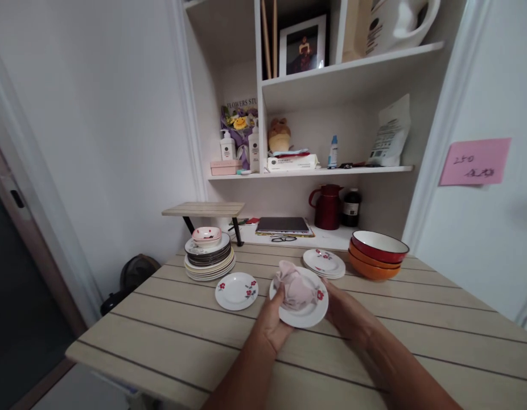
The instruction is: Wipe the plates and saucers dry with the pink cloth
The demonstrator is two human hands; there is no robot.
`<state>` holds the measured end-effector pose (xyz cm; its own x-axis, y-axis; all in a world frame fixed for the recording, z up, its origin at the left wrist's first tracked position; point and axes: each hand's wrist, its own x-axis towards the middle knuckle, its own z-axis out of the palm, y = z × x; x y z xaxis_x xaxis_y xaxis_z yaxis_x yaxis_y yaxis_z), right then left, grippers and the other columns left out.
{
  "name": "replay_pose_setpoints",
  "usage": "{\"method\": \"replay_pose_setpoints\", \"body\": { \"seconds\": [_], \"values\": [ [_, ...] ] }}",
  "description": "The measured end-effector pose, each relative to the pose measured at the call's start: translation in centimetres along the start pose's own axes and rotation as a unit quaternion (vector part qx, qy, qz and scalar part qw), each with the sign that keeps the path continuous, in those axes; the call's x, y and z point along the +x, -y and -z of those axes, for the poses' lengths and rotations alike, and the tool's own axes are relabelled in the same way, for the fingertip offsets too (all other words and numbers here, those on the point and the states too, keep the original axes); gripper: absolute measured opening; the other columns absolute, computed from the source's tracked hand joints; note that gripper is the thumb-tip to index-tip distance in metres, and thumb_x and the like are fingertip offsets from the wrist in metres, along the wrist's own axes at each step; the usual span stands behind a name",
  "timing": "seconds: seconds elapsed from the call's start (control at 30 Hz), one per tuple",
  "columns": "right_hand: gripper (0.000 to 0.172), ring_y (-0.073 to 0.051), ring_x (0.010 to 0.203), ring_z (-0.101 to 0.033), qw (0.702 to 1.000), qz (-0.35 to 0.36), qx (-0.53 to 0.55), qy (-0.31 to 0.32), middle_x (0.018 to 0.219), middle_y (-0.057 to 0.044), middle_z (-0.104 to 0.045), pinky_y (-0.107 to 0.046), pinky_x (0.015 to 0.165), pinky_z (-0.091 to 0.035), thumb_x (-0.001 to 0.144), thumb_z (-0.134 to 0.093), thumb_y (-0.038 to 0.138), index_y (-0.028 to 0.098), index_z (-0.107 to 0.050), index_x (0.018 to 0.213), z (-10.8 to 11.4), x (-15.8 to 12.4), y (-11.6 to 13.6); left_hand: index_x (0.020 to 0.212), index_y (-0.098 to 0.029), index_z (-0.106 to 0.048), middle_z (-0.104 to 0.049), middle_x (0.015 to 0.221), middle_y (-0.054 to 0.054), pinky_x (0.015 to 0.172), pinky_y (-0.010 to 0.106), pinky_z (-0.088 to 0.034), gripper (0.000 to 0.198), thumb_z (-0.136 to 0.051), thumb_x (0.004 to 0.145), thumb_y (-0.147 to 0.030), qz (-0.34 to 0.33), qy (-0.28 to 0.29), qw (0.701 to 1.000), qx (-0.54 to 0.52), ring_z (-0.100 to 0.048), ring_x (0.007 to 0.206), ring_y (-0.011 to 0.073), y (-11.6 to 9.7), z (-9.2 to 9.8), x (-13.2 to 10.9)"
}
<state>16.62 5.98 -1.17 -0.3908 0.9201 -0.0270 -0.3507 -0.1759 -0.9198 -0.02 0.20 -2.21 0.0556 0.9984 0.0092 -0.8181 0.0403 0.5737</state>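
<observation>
A white plate with red flowers [306,320] is held between my two hands above the table. Its face is partly covered by a crumpled pale pink cloth [295,289]. My left hand [272,322] grips the plate's left side, thumb up over the rim by the cloth and fingers underneath. At the right rim, my right hand [342,310] holds the plate from behind, most of its fingers hidden. A similar flowered plate [237,291] lies flat on the table to the left. Just behind the held plate is a small stack of flowered plates [324,262].
At the left stands a taller plate stack [210,265] topped by small bowls [206,234], beside a low wooden riser [204,209]. Nested orange and red bowls [374,265] sit at the right. Glasses [284,239], a dark laptop [284,225] and a red jug [327,208] are at the back.
</observation>
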Motion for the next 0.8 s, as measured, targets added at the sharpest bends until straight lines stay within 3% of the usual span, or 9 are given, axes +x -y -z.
{"method": "replay_pose_setpoints", "body": {
  "seconds": [0.07,0.17,0.3,0.47,0.6,0.7,0.8],
  "values": [
    [0.053,-0.027,0.087,-0.07,0.99,-0.093,0.051,0.091,0.103,-0.013,-0.073,-0.047,0.085,-0.053,0.083,-0.056,0.058,0.019,-0.062,0.117,-0.9,-0.3,-0.6,0.125,-0.017,-0.057,-0.068,0.119,0.015,0.1,0.051,-0.044,0.054,-0.068,0.079,-0.044,0.003,0.016,1.0,-0.005,-0.063,0.11,0.0297,-0.1,0.0,0.1],
    [0.053,-0.025,0.089,-0.07,0.974,-0.147,0.106,0.139,0.105,-0.012,-0.073,-0.047,0.086,-0.052,0.087,-0.047,0.062,0.02,-0.06,0.117,-2.3,-0.9,-0.7,0.125,-0.016,-0.057,-0.067,0.119,0.016,0.101,0.051,-0.043,0.055,-0.066,0.08,-0.046,0.008,0.013,1.0,0.003,-0.063,0.11,0.0302,-0.6,-0.1,-0.1],
    [0.045,-0.023,0.092,-0.069,0.976,-0.127,0.133,0.116,0.105,-0.01,-0.073,-0.043,0.086,-0.052,0.091,-0.045,0.053,0.02,-0.059,0.119,-3.7,-1.2,-0.3,0.127,-0.016,-0.055,-0.069,0.117,0.015,0.099,0.049,-0.046,0.054,-0.07,0.079,-0.035,-0.008,-0.025,0.999,0.04,-0.065,0.107,0.029,-1.3,-0.6,-0.7],
    [0.054,-0.026,0.093,-0.069,0.975,-0.098,0.165,0.11,0.101,-0.012,-0.073,-0.045,0.087,-0.052,0.089,-0.043,0.059,0.015,-0.061,0.116,-4.2,-0.8,-0.8,0.128,-0.017,-0.054,-0.071,0.112,0.013,0.096,0.044,-0.049,0.057,-0.073,0.076,-0.03,0.003,-0.037,0.993,0.109,-0.068,0.102,0.0267,-1.5,-1.6,-1.2],
    [0.031,-0.022,0.085,-0.071,0.982,-0.075,0.168,0.054,0.091,-0.01,-0.075,-0.039,0.091,-0.05,0.083,-0.061,0.023,0.011,-0.061,0.112,-3.9,-0.3,-1.6,0.126,-0.017,-0.054,-0.07,0.113,0.013,0.097,0.042,-0.048,0.057,-0.072,0.076,-0.038,-0.02,-0.041,0.976,0.212,-0.065,0.106,0.0261,-1.1,-1.6,-1.0],
    [0.03,-0.022,0.083,-0.071,0.978,-0.075,0.194,0.019,0.091,-0.01,-0.075,-0.04,0.091,-0.05,0.083,-0.055,0.014,0.011,-0.06,0.113,-3.4,0.0,-1.6,0.126,-0.019,-0.053,-0.066,0.119,0.012,0.101,0.043,-0.044,0.059,-0.07,0.076,-0.044,-0.131,-0.064,0.921,0.362,-0.06,0.113,0.0253,-1.0,-0.8,-0.1],
    [0.031,-0.022,0.085,-0.071,0.972,-0.098,0.211,-0.017,0.097,-0.011,-0.074,-0.042,0.09,-0.051,0.088,-0.047,0.016,0.012,-0.057,0.117,-3.1,0.2,-1.1,0.124,-0.021,-0.054,-0.059,0.121,0.012,0.103,0.048,-0.04,0.06,-0.072,0.071,-0.044,-0.276,-0.122,0.791,0.533,-0.054,0.117,0.0272,-1.0,0.5,0.9]
  ]
}}
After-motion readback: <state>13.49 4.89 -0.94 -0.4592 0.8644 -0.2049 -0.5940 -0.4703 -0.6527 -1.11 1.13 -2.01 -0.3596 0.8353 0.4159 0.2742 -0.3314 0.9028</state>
